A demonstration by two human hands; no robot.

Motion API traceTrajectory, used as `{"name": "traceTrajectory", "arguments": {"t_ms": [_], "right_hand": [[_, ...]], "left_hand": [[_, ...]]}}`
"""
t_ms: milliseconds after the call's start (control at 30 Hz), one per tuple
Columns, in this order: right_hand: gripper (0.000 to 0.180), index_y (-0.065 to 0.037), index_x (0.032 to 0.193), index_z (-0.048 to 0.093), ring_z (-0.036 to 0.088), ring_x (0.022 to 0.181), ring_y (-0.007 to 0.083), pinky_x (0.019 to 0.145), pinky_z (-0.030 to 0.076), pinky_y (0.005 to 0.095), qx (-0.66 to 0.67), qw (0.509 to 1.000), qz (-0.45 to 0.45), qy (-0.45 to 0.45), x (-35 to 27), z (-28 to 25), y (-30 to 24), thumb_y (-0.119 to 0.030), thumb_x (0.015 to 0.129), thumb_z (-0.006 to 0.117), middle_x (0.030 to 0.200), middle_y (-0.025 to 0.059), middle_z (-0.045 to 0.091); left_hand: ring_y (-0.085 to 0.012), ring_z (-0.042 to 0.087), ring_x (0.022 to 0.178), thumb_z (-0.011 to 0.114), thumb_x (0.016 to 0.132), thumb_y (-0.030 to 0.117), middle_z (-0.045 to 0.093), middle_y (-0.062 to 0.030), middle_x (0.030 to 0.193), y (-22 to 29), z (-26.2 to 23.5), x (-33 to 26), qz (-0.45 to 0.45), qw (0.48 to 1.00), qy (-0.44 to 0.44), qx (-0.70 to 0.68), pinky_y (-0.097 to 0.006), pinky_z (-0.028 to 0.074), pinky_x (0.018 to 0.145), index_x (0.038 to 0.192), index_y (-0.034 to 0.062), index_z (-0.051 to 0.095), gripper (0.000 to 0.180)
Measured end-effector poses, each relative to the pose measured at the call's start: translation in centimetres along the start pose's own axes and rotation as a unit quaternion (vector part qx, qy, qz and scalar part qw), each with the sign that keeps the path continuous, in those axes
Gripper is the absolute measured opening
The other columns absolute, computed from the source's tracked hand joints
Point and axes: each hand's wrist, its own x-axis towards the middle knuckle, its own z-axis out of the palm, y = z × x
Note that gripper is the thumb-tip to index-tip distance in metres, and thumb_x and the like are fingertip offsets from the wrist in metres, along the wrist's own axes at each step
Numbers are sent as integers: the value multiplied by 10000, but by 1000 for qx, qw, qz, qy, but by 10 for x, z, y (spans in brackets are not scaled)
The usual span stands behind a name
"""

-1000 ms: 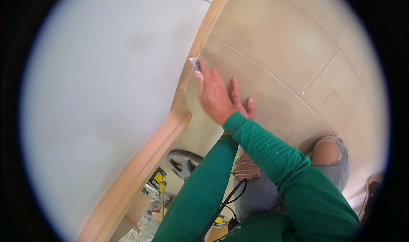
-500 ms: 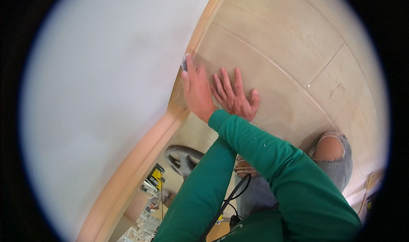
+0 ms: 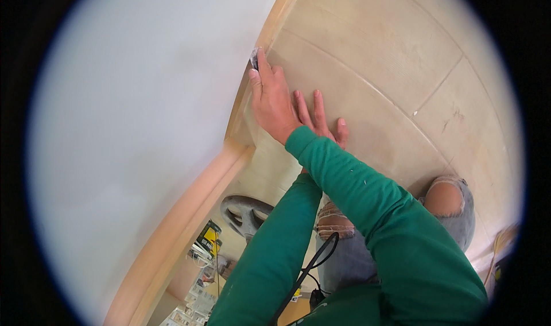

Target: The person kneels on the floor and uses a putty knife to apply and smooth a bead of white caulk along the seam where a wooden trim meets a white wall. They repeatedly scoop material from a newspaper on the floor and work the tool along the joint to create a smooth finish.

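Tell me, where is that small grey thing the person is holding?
In the head view, upper middle: the small grey object sits at the right hand's fingertips, against the wooden baseboard.

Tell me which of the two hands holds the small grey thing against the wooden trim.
The right hand, reaching across to the wooden trim, pinches the small grey thing. The left hand lies flat, empty, on the floor tile.

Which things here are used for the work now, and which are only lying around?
In use:
- right hand pressing a small dark tool along the wooden baseboard
- left hand flat on the floor tile

Lying about:
- dark round wheel-like part
- yellow and black item
- black cable
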Motion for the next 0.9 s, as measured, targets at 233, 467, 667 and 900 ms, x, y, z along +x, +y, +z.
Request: {"name": "traceTrajectory", "arguments": {"t_ms": [233,467,667,900], "right_hand": [[526,-5,1585,410,584,965,415,887,491,465,-3,1000,-23,2,11,1,8,-202,1108,511,1112,280,541],[532,3,1591,397,587,979,412,900,491,462,-28,998,-52,-3,7,-2,16,-205,1113,503,1119,269,537],[525,0,1588,404,588,992,398,909,496,451,-24,999,-25,-21,20,-16,7,-194,1111,507,1134,262,531],[525,-5,1590,399,579,996,411,911,495,452,-9,999,-18,-27,24,-17,0,-199,1113,502,1135,274,530]], "left_hand": [[-536,210,1550,664,951,377,153,-306,1708,0,1,1,1,1000,2,-30,-636,221,1249,1668,114,284,853],[-529,178,1562,655,968,378,96,-321,1712,-1,6,1,-1,998,-20,-52,-614,188,1266,1682,85,220,885],[-479,133,1590,651,968,381,79,-323,1713,0,6,3,-31,993,-33,-112,-579,191,1277,1690,84,183,911],[-500,123,1585,658,964,373,69,-319,1717,1,5,2,-43,986,-33,-156,-602,183,1274,1685,79,194,906]]}}
